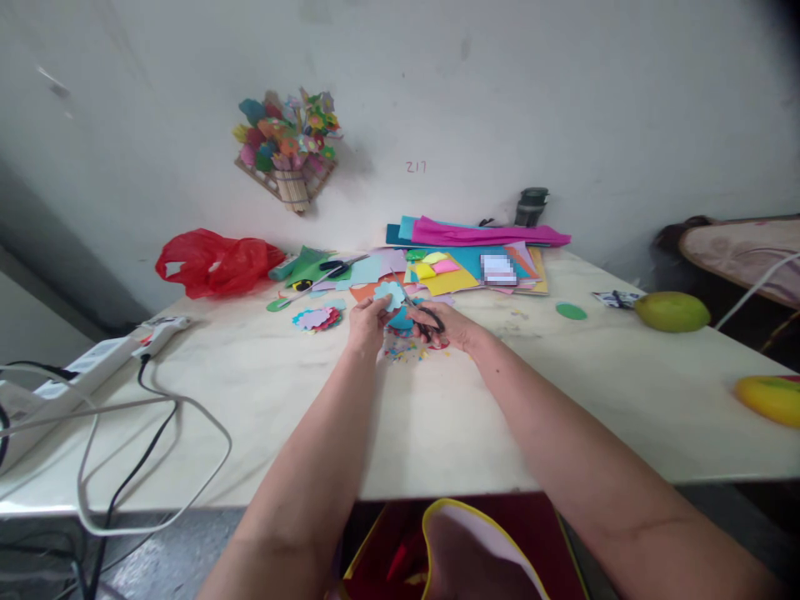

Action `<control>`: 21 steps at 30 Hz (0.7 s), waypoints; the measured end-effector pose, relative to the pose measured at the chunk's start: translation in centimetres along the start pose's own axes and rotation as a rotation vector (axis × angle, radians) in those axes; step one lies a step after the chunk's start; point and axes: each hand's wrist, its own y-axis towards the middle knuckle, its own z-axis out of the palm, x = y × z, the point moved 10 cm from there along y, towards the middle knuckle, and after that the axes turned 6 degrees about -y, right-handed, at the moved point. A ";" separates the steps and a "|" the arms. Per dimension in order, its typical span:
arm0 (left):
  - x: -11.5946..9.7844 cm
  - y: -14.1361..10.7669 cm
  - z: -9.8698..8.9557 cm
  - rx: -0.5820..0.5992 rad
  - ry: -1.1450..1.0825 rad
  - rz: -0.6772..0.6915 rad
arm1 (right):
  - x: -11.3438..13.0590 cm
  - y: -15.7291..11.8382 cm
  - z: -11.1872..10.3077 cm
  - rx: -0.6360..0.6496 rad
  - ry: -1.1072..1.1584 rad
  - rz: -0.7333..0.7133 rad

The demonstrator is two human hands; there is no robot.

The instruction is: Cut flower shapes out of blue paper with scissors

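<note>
Pinched in my left hand is a light blue paper flower with a scalloped edge. My right hand grips a pair of scissors with dark handles, and the blades point up beside the flower's right edge. Under my hands lies a blue paper piece, with small colourful paper scraps scattered in front of it. Left of my left hand rests a pile of cut paper flowers, a lilac one on top.
Coloured paper sheets and a second pair of scissors lie behind my hands. A red plastic bag sits at back left. Cables and a power strip occupy the left side. A mango-like fruit lies at right.
</note>
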 end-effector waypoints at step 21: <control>-0.4 0.0 0.1 0.008 0.024 -0.032 | 0.1 -0.4 0.2 0.017 -0.027 0.024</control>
